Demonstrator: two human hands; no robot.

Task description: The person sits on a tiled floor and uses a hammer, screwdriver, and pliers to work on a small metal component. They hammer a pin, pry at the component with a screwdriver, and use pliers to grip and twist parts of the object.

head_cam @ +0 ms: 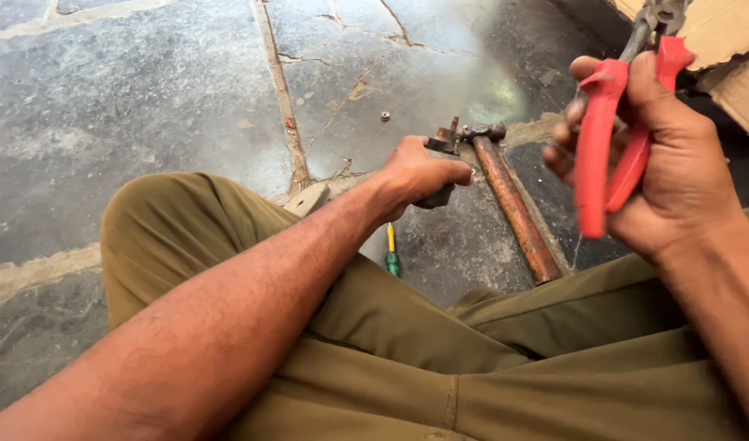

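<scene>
The left hand (415, 173), fingers closed, grips a small dark metal part (442, 147) low over the cracked grey stone floor (146, 106), just beside a rusty-handled hammer (513, 204). The right hand (668, 163) clasps raised red-handled steel pliers (615, 122).

The right hand (668, 163) at 2 o'clock grips red-handled pliers (611, 147). The left hand (419, 175) holds a dark metal part (444, 147) on the stone floor (146, 106), beside a rusty hammer (513, 204).
</scene>
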